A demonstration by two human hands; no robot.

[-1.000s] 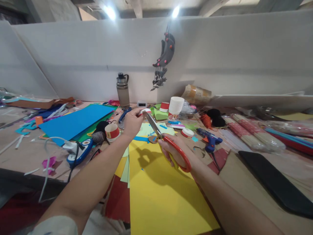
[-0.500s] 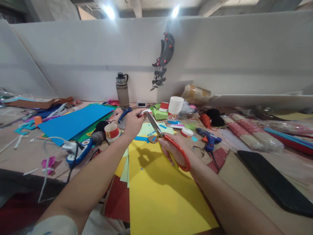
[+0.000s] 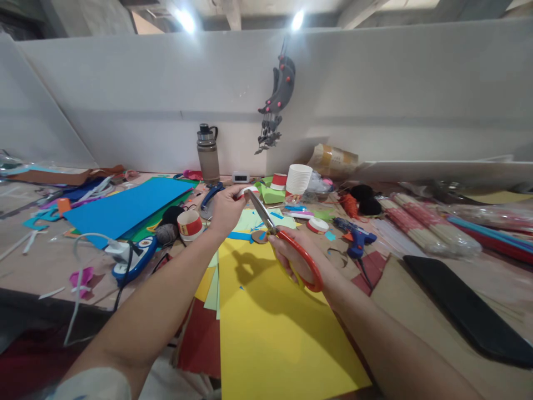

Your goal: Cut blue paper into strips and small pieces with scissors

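Note:
My left hand (image 3: 226, 211) pinches a small red-and-white paper cup piece (image 3: 252, 190), mostly hidden behind the fingers. In my right hand (image 3: 300, 249) are scissors with red and yellow handles (image 3: 308, 265). Their blades slant up and left, with the tips at the cup piece; whether they bite into it I cannot tell. Below both hands lies a large yellow sheet (image 3: 275, 333), crossed by their shadow. Blue paper scraps (image 3: 240, 235) and a round brown disc (image 3: 259, 237) are at its far edge.
Left are blue sheets (image 3: 129, 211), a power strip (image 3: 135, 264) and a red-and-white cup (image 3: 190, 223). Behind stand a bottle (image 3: 207, 155) and stacked white cups (image 3: 298, 179). To the right lie a glue gun (image 3: 357, 239), packs of sticks (image 3: 433, 225) and a black phone-like slab (image 3: 462, 308).

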